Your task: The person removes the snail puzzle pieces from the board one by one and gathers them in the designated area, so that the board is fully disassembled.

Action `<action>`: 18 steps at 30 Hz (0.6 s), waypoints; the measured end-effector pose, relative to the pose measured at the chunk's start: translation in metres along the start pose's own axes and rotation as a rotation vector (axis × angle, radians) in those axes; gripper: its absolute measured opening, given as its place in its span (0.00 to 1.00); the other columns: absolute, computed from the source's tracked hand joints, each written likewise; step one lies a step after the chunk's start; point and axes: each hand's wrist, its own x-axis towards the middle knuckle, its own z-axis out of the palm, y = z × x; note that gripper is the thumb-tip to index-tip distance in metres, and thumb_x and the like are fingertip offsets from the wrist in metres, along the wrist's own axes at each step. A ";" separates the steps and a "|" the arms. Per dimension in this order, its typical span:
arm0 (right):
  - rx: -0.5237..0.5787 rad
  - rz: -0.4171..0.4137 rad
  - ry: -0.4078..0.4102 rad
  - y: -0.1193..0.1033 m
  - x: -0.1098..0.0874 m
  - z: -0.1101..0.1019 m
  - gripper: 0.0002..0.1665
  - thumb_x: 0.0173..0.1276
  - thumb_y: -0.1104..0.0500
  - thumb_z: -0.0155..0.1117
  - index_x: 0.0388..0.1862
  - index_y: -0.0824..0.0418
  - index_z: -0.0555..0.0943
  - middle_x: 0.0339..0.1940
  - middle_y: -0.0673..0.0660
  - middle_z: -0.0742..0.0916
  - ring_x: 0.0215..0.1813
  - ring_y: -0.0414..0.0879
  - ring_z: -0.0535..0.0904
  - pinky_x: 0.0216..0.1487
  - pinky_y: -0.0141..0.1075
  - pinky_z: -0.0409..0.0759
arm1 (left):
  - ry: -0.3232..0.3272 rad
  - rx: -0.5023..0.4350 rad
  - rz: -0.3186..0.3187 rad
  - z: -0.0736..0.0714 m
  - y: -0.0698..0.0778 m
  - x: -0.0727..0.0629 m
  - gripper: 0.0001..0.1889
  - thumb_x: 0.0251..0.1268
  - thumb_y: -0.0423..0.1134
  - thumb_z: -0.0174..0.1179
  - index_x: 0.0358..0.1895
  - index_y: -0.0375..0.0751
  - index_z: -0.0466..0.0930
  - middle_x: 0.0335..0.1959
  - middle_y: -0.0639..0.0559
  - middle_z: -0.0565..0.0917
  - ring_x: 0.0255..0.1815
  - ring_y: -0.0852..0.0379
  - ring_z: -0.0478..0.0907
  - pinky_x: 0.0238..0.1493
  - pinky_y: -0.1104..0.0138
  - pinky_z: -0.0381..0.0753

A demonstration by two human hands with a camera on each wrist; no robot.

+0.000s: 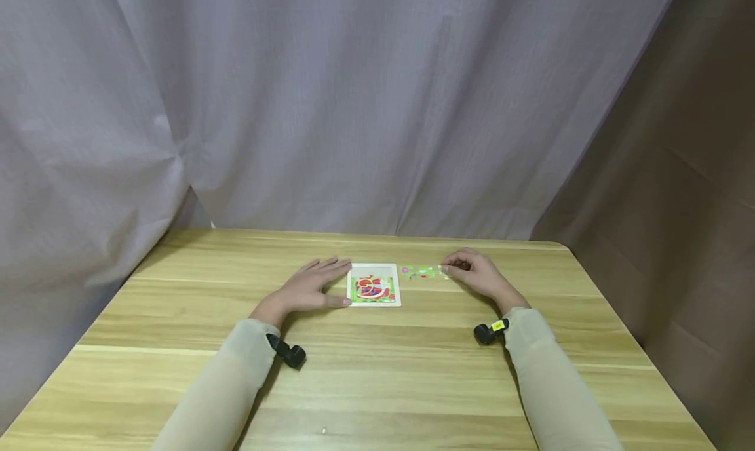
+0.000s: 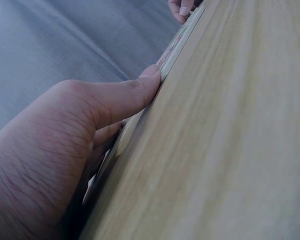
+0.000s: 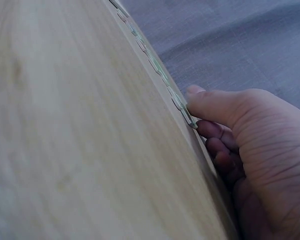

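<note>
A white-bordered jigsaw puzzle tray (image 1: 398, 294) lies flat on the table, its lower part filled with a red and green picture and its upper part bare grey. Spread along the tray's left side, my left hand (image 1: 309, 286) touches it with the thumb near the front corner and the fingertips at the back corner. To the right of the tray lies a strip of joined puzzle pieces (image 1: 421, 272), mostly green with a pink spot. My right hand (image 1: 476, 273) pinches the strip's right end between thumb and curled fingers; in the right wrist view the thumb (image 3: 215, 105) rests over the end piece.
The wooden table (image 1: 377, 372) runs back to a grey curtain (image 1: 330, 110), and a darker curtain (image 1: 678, 195) hangs on the right. Black wrist cameras sit on both sleeves, the left one (image 1: 289, 354) and the right one (image 1: 486, 333) close over the tabletop.
</note>
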 end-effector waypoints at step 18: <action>0.055 0.046 0.013 -0.018 0.011 -0.006 0.16 0.73 0.48 0.66 0.52 0.56 0.85 0.48 0.54 0.88 0.48 0.49 0.82 0.55 0.47 0.79 | -0.009 -0.006 -0.009 -0.001 0.000 0.000 0.49 0.63 0.71 0.56 0.81 0.51 0.52 0.82 0.56 0.52 0.82 0.48 0.44 0.80 0.48 0.38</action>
